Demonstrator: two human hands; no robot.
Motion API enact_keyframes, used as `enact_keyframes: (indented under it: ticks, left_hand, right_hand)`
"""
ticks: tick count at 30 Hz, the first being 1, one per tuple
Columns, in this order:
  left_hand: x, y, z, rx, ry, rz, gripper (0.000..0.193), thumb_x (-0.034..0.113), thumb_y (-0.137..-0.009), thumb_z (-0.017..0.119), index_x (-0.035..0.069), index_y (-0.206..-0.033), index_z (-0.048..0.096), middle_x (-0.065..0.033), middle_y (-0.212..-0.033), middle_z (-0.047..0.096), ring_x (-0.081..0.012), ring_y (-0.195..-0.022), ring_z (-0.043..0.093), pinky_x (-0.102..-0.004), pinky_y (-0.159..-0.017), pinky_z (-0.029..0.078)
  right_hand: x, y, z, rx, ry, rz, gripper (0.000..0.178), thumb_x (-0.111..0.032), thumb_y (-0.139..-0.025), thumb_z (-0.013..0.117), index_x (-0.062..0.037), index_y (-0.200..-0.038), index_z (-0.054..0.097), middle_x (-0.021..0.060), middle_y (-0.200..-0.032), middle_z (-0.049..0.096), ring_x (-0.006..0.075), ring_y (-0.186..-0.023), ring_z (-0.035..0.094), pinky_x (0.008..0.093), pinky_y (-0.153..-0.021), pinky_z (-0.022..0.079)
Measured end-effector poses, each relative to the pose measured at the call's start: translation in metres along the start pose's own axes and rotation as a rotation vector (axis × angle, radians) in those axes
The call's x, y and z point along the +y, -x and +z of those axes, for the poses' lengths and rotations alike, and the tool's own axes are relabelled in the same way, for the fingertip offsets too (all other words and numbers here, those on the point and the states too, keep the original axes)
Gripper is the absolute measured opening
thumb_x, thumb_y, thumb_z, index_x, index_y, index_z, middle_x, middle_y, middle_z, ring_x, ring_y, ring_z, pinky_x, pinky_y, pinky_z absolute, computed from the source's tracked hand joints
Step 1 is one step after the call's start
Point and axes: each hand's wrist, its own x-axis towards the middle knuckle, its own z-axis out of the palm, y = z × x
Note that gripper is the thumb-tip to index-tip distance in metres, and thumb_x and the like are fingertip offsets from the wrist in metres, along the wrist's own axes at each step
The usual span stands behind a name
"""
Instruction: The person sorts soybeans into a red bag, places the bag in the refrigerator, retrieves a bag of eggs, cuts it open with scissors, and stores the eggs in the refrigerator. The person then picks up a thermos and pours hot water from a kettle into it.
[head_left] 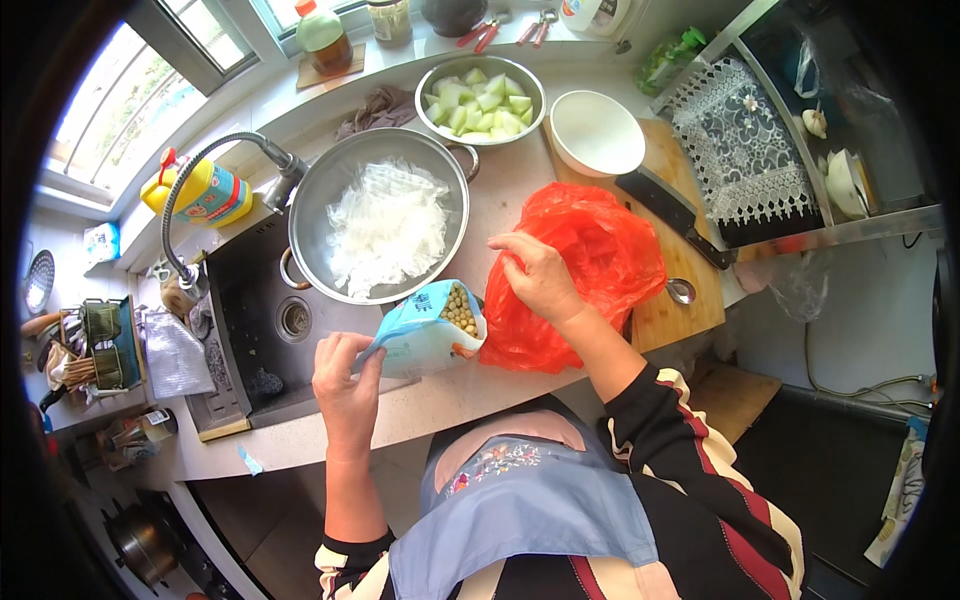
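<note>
An open blue pouch (pixel 410 330) of round tan beans (pixel 458 312) is pinched at its edge by the left hand (pixel 345 385), the right hand (pixel 540 280) curled, hold unclear, over a red plastic bag (pixel 615 245) right of that pinch; pouch-handling seems in hand, the next move calling for a steady mouth.

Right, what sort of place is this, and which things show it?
Most likely a home kitchen: there's a sink with a tap, a large knife and a wooden cutting board.
</note>
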Motion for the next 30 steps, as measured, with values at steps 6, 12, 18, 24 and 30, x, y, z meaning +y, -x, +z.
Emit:
enact_keyframes:
  ticks: [6,12,18,24,30]
  left_hand:
    - [0.000,-0.001,0.005,-0.002,0.121,-0.065,0.014,-0.004,-0.071,0.066,0.000,-0.082,0.059,-0.0094,-0.079,0.058,-0.0245,-0.075,0.055,-0.0325,-0.069,0.043]
    - [0.001,0.002,0.001,0.020,0.104,-0.084,0.015,-0.005,-0.070,0.067,0.001,-0.083,0.060,-0.0101,-0.081,0.058,-0.0254,-0.077,0.055,-0.0330,-0.070,0.044]
    - [0.003,-0.004,0.003,0.016,0.105,-0.040,0.017,-0.004,-0.070,0.068,0.002,-0.084,0.061,-0.0088,-0.081,0.059,-0.0245,-0.078,0.055,-0.0329,-0.070,0.044]
    - [-0.008,-0.001,-0.002,-0.006,0.108,-0.043,0.023,-0.002,-0.068,0.070,0.003,-0.089,0.063,-0.0085,-0.084,0.059,-0.0240,-0.080,0.055,-0.0327,-0.071,0.045]
    - [0.004,-0.012,-0.007,-0.058,-0.028,0.121,0.028,0.001,-0.066,0.071,0.004,-0.092,0.063,-0.0085,-0.088,0.059,-0.0264,-0.083,0.053,-0.0357,-0.073,0.044]
  right_hand:
    - [0.071,-0.072,0.012,0.212,0.559,-0.087,0.029,0.006,-0.076,0.050,0.0017,-0.102,0.059,0.0190,-0.117,0.055,0.0343,-0.104,0.056,0.0371,-0.086,0.049]
    - [0.096,-0.126,0.017,-0.111,0.912,0.195,0.019,-0.002,-0.081,0.049,0.0011,-0.093,0.063,0.0205,-0.116,0.053,0.0339,-0.110,0.052,0.0421,-0.084,0.050]
    - [0.106,-0.132,0.005,0.093,0.934,0.038,0.011,-0.004,-0.082,0.051,-0.0018,-0.084,0.061,0.0153,-0.084,0.063,0.0302,-0.080,0.064,0.0411,-0.068,0.052]
    - [-0.068,-0.034,-0.010,0.158,-0.035,-0.201,0.005,-0.001,-0.080,0.063,-0.0012,-0.084,0.059,0.0093,-0.069,0.055,0.0187,-0.056,0.053,0.0289,-0.055,0.045]
    - [-0.106,0.014,-0.004,0.021,0.058,-0.361,0.012,-0.005,-0.075,0.067,-0.0012,-0.084,0.059,0.0108,-0.074,0.055,0.0252,-0.062,0.054,0.0351,-0.054,0.045]
